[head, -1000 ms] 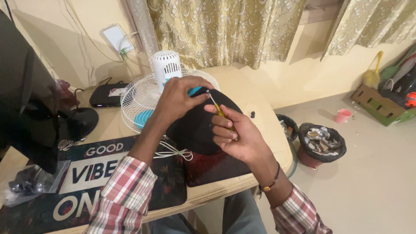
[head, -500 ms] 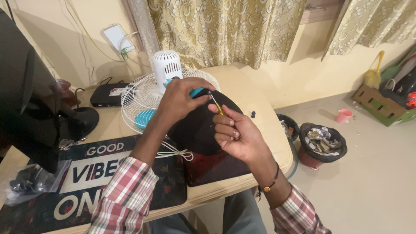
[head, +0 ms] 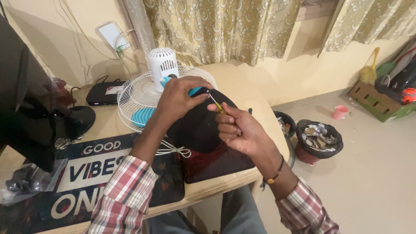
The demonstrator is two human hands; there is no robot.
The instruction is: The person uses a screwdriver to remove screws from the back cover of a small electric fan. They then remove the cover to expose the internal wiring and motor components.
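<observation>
While left hand steadies fan, right hand grips screwdriver.

Left hand on black fan base; right hand grips screwdriver, tip at base top. White fan grille flat on table.

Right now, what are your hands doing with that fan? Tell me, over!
Left hand pressing the black fan base. Right hand holding a yellow screwdriver, tip at the base. White fan grille behind; nothing blocking.

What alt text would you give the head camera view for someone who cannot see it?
A right hand holds a thin screwdriver to a black fan base that the left hand steadies, beside a white fan grille on a wooden table.
</observation>
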